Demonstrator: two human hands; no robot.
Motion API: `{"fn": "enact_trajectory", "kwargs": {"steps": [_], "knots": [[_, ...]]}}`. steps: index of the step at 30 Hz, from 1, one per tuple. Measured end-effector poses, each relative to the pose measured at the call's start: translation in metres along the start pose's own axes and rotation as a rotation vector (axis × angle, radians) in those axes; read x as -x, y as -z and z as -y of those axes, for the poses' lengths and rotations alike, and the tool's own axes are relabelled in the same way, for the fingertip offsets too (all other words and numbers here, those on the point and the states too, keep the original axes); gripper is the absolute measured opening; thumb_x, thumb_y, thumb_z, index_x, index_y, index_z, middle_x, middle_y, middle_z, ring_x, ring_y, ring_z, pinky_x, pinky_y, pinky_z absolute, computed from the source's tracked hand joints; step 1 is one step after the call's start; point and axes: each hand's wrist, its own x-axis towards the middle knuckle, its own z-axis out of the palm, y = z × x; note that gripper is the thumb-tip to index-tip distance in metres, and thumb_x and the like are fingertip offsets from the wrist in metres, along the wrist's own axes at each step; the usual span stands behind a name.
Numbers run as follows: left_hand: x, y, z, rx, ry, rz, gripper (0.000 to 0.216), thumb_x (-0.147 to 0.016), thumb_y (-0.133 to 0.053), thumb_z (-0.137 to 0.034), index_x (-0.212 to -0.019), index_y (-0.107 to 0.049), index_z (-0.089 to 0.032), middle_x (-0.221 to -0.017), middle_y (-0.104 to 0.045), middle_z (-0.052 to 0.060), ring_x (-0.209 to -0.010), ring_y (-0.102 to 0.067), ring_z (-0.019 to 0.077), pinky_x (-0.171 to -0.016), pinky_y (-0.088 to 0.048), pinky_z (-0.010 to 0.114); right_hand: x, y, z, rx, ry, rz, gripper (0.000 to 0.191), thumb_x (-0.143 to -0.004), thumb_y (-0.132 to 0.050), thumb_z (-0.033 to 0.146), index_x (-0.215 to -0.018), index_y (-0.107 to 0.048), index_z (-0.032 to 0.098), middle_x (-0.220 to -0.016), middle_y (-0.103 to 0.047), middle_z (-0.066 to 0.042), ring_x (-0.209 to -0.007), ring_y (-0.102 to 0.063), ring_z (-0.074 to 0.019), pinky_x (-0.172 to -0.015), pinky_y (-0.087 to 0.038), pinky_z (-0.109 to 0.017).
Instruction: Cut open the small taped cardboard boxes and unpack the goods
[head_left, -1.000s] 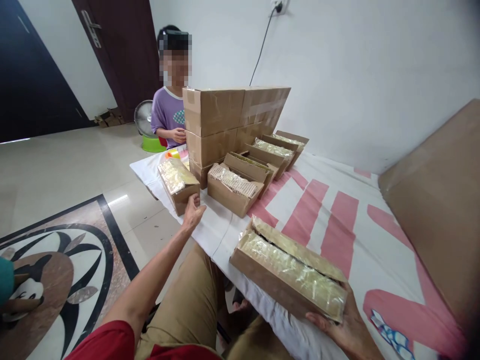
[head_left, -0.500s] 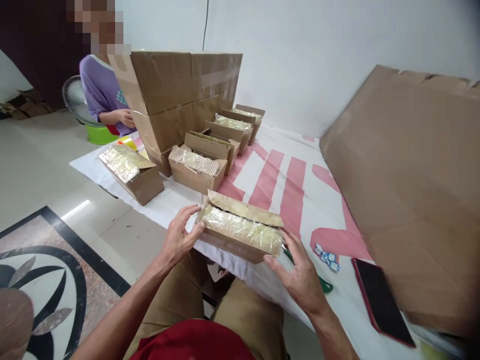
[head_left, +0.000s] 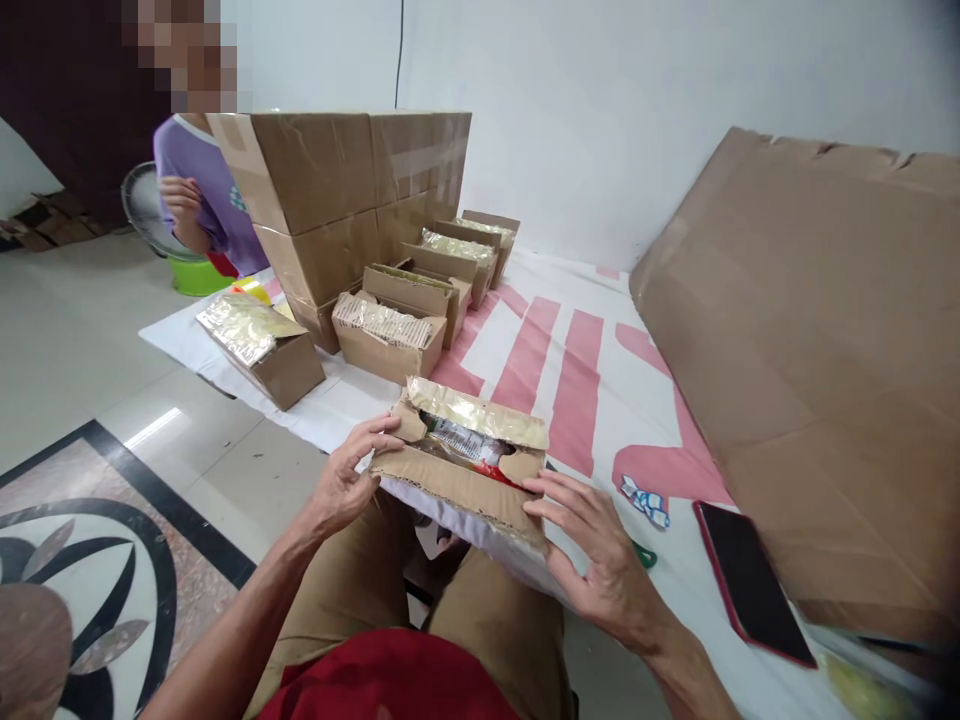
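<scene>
Since half a second ago, the near flap of the small cardboard box (head_left: 457, 485) has come down towards you, and the clear-wrapped top now gapes over the packets (head_left: 465, 445) inside. Your hands have shifted from the box's ends onto its flaps.

Your left hand (head_left: 341, 485) is curled at the box's 9 o'clock end, thumb and fingertips pinching the torn end flap. Your right hand (head_left: 600, 565) sits at the box's 4 o'clock corner with its fingers (head_left: 555, 505) spread, flat against the folded-down flap. The box rests at the near edge of the pink-striped white cloth (head_left: 525, 350), just above your knees.

At 11 o'clock from it stands an open box of wrapped stacks (head_left: 386, 335), with more open boxes (head_left: 457, 250) in a row behind it towards 12. A stack of sealed cartons (head_left: 337, 190) rises beside that row. At 10 o'clock a foil-topped box (head_left: 262, 345) sits apart, near the cloth's edge.

At 3 o'clock a dark phone (head_left: 750, 585) lies by a large cardboard sheet (head_left: 810, 350), and a small blue-and-white wrapper (head_left: 645, 500) lies between the phone and the box. Another person in a purple shirt (head_left: 206, 185) is behind the cartons, one hand raised.
</scene>
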Motion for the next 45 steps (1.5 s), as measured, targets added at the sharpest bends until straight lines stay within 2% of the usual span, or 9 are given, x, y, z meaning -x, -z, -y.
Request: {"fn": "enact_trajectory", "kwargs": {"steps": [4, 8, 15, 22, 27, 32, 37, 42, 45], "knots": [[0.001, 0.003, 0.007, -0.098, -0.100, 0.019, 0.026, -0.089, -0.062, -0.013, -0.111, -0.074, -0.022, -0.138, -0.069, 0.015, -0.137, -0.060, 0.0291, -0.113, -0.051, 0.049, -0.015, 0.023, 0.003, -0.126, -0.014, 0.131, 0.027, -0.098, -0.057, 0.024, -0.122, -0.069, 0.027, -0.136, -0.071, -0.006, -0.129, -0.063, -0.0271, -0.106, -0.051, -0.044], [0.001, -0.004, 0.013, -0.128, -0.167, -0.024, 0.024, -0.091, -0.061, -0.011, -0.107, -0.074, -0.022, -0.135, -0.069, 0.015, -0.133, -0.063, 0.0274, -0.109, -0.055, 0.046, -0.058, 0.013, 0.006, -0.196, -0.128, 0.228, 0.030, -0.105, -0.045, 0.023, -0.115, -0.074, 0.024, -0.122, -0.077, -0.005, -0.116, -0.071, -0.0219, -0.101, -0.054, -0.036], [0.006, -0.009, 0.018, -0.081, -0.169, -0.045, 0.024, -0.094, -0.059, -0.011, -0.109, -0.073, -0.023, -0.138, -0.067, 0.014, -0.133, -0.063, 0.0264, -0.108, -0.055, 0.045, -0.129, -0.012, 0.015, 0.220, -0.267, 0.785, 0.025, -0.101, -0.052, 0.025, -0.093, -0.075, 0.017, -0.103, -0.079, -0.010, -0.100, -0.072, -0.0297, -0.083, -0.051, -0.037], [0.007, -0.012, 0.023, -0.028, -0.173, -0.042, 0.021, -0.096, -0.060, -0.013, -0.110, -0.072, -0.023, -0.141, -0.065, 0.015, -0.136, -0.060, 0.0258, -0.109, -0.054, 0.044, -0.151, -0.008, 0.018, 0.339, -0.199, 0.976, 0.036, -0.103, -0.045, 0.026, -0.086, -0.075, 0.018, -0.091, -0.078, -0.010, -0.083, -0.072, -0.0255, -0.071, -0.044, -0.032], [0.006, -0.016, 0.025, -0.042, -0.186, -0.069, 0.021, -0.093, -0.062, -0.009, -0.106, -0.072, -0.023, -0.139, -0.066, 0.015, -0.135, -0.061, 0.0253, -0.108, -0.055, 0.043, -0.159, -0.034, 0.021, 0.448, -0.195, 0.901, 0.022, -0.091, -0.060, 0.023, -0.091, -0.078, 0.011, -0.094, -0.078, -0.019, -0.087, -0.073, -0.0319, -0.072, -0.047, -0.035], [0.007, -0.024, 0.022, -0.129, -0.137, -0.162, 0.027, -0.084, -0.064, -0.004, -0.101, -0.072, -0.023, -0.132, -0.068, 0.012, -0.125, -0.067, 0.0247, -0.103, -0.057, 0.040, -0.151, -0.035, 0.013, 0.415, -0.183, 0.781, 0.029, -0.093, -0.049, 0.013, -0.079, -0.074, 0.015, -0.088, -0.078, -0.013, -0.080, -0.070, -0.0238, -0.070, -0.045, -0.031], [0.006, -0.036, 0.012, -0.203, -0.008, -0.192, 0.036, -0.076, -0.060, 0.002, -0.097, -0.076, -0.023, -0.147, -0.054, 0.013, -0.130, -0.063, 0.0282, -0.104, -0.056, 0.043, -0.115, -0.010, -0.007, -0.049, -0.286, 0.301, 0.042, -0.099, -0.044, 0.033, -0.066, -0.066, 0.020, -0.068, -0.067, -0.003, -0.066, -0.060, -0.0178, -0.066, -0.044, -0.029], [0.002, -0.045, 0.008, -0.188, 0.036, -0.203, 0.040, -0.071, -0.055, 0.003, -0.097, -0.072, -0.022, -0.137, -0.062, 0.011, -0.124, -0.066, 0.0252, -0.099, -0.057, 0.039, -0.093, 0.010, -0.014, -0.711, -0.687, -0.127, 0.032, -0.079, -0.075, 0.052, -0.078, -0.073, 0.020, -0.069, -0.071, 0.000, -0.060, -0.064, -0.0181, -0.057, -0.051, -0.029], [-0.001, -0.047, 0.009, -0.169, 0.057, -0.211, 0.041, -0.069, -0.051, 0.003, -0.097, -0.070, -0.021, -0.127, -0.068, 0.010, -0.119, -0.069, 0.0238, -0.096, -0.057, 0.037, -0.095, 0.027, -0.020, -0.853, -0.796, -0.404, 0.038, -0.065, -0.087, 0.055, -0.076, -0.071, 0.022, -0.057, -0.064, 0.004, -0.047, -0.059, -0.0151, -0.050, -0.052, -0.028]]}}
